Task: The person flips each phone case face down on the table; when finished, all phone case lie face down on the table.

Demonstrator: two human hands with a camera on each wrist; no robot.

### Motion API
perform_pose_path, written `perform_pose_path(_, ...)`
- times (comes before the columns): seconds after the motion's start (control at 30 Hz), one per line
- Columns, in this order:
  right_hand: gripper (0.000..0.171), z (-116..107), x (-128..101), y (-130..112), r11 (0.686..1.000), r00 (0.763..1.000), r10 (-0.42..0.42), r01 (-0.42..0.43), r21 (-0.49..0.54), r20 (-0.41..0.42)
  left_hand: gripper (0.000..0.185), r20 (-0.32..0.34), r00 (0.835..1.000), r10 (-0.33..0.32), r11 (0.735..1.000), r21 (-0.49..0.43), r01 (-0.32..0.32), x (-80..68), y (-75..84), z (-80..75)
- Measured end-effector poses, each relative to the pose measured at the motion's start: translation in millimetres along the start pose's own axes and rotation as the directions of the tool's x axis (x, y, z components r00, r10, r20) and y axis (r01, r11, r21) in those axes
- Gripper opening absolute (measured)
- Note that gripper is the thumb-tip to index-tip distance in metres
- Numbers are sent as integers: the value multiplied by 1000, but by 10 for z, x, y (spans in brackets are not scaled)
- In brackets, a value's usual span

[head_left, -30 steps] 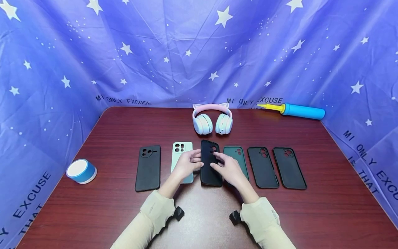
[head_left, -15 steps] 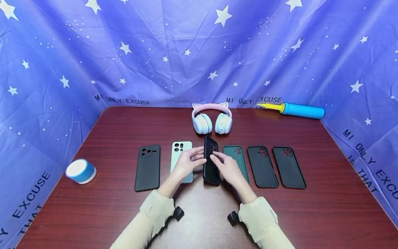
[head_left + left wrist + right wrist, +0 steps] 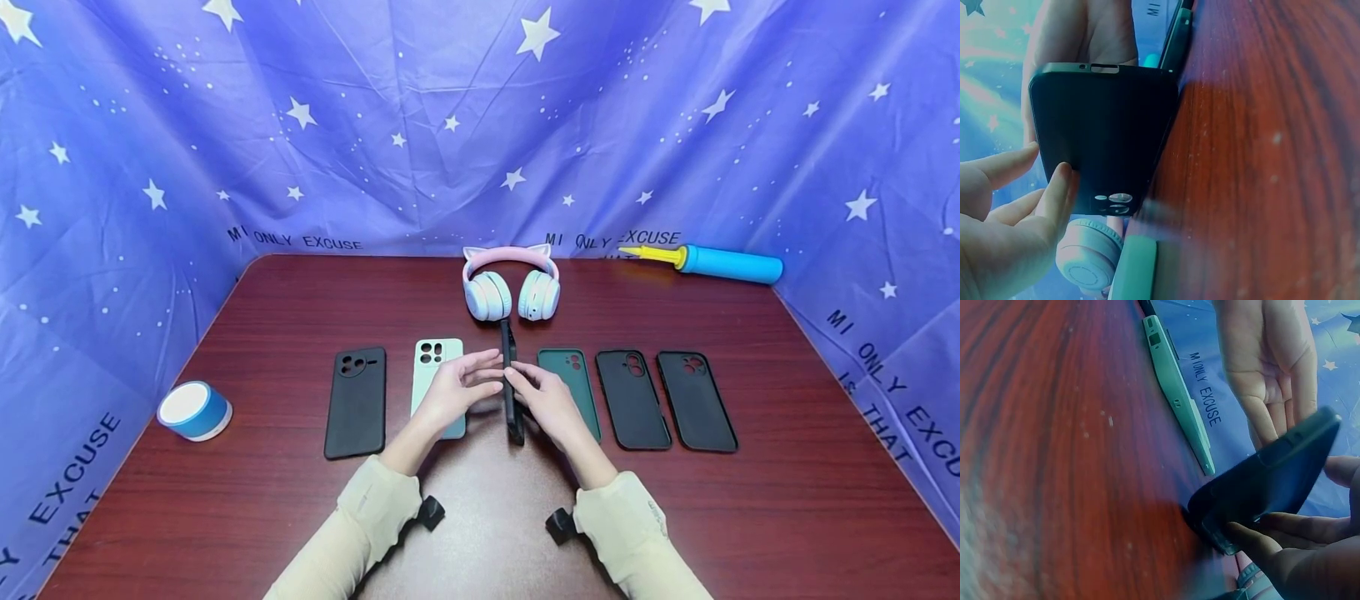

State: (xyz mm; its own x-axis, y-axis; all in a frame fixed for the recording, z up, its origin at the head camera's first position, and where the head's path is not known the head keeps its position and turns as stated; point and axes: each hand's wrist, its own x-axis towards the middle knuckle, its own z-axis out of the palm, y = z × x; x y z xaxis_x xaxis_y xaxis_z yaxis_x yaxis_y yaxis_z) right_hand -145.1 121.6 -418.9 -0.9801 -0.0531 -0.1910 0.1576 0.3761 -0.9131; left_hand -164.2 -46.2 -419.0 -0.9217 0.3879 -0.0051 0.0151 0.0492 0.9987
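A black phone case stands on its long edge at mid-table, seen edge-on from the head. My left hand holds it from the left; in the left wrist view its thumb is at the upper edge and a fingertip lies on the case's back, near the camera holes. My right hand grips it from the right, its fingers on the inner side, as the right wrist view shows. Partly behind my left hand lies a mint phone case. A dark green phone case lies partly behind my right hand.
In the same row lie a black phone case at left and two more at right, one black case and another black case. Cat-ear headphones sit behind. A blue-white cylinder stands left; a blue-yellow hand pump lies back right.
Both hands have turned the black phone case from nearly flat, its inside showing, up onto its long edge. They moved slightly right with it. The other things stay put.
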Motion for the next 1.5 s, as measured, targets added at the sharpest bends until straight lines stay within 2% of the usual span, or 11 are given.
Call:
perform_pose_path(0.1, 53, 4, 2, -6, 1000, 1000, -5, 5, 22, -5, 53, 16, 1000, 13, 1000, -9, -13, 3, -3, 3)
perform_pose_path(0.3, 46, -5, 2, -13, 990, 999, -33, 32, 140, 6, 53, 39, 999, 21, 1000, -8, -20, 10, -27, -4)
perform_pose_path(0.67, 40, -23, -5, -11, 952, 1000, -18, 14, 306, 10, 51, 4, 998, -57, 998, 35, 56, 3, -37, -8)
perform_pose_path(0.87, 40, -48, 1, -3, 962, 999, -26, 30, 270, -18, 50, -24, 993, -113, 990, 84, 115, 6, -63, -9)
perform_pose_path(1.07, 39, -95, 14, 11, 973, 1000, 5, -1, 232, -19, 51, -59, 987, -147, 982, 110, 153, 10, -67, -3)
perform_pose_path(1.3, 41, -140, 31, 52, 997, 999, 25, -22, 80, -40, 54, -108, 978, -180, 972, 136, 194, 1, -45, 2)
perform_pose_path(1.5, 39, -165, 55, 109, 1000, 997, 18, -19, -9, -72, 58, -107, 973, -203, 959, 178, 220, -9, -38, -8)
